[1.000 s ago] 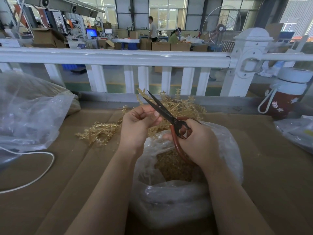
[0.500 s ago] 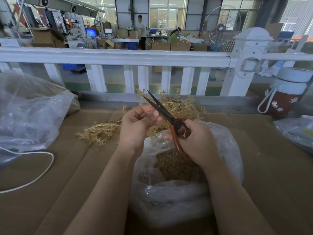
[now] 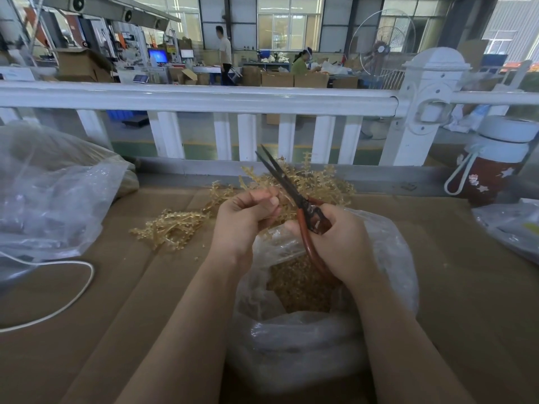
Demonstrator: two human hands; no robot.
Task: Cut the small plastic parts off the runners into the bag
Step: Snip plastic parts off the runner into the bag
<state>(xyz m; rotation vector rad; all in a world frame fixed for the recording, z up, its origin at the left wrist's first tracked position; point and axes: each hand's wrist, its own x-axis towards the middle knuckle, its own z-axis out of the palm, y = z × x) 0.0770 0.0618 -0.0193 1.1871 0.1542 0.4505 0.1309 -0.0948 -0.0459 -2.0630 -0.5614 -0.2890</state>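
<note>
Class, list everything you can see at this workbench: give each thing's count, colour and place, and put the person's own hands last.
scissors: one, red handles, dark blades, above the bag
bag: one, clear, centre, holding cut amber parts
runners: a pile, amber, behind and left of the bag
big bag: one, clear, far left
cord: one, white, left
bottle: one, red with white lid, right
railing: one, white, behind the bench
left hand: pinches a runner
right hand: grips the scissors

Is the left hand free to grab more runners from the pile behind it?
Probably not yet: the left hand already grips a runner at the scissors. The pile lies close beside it, unobstructed.
</note>
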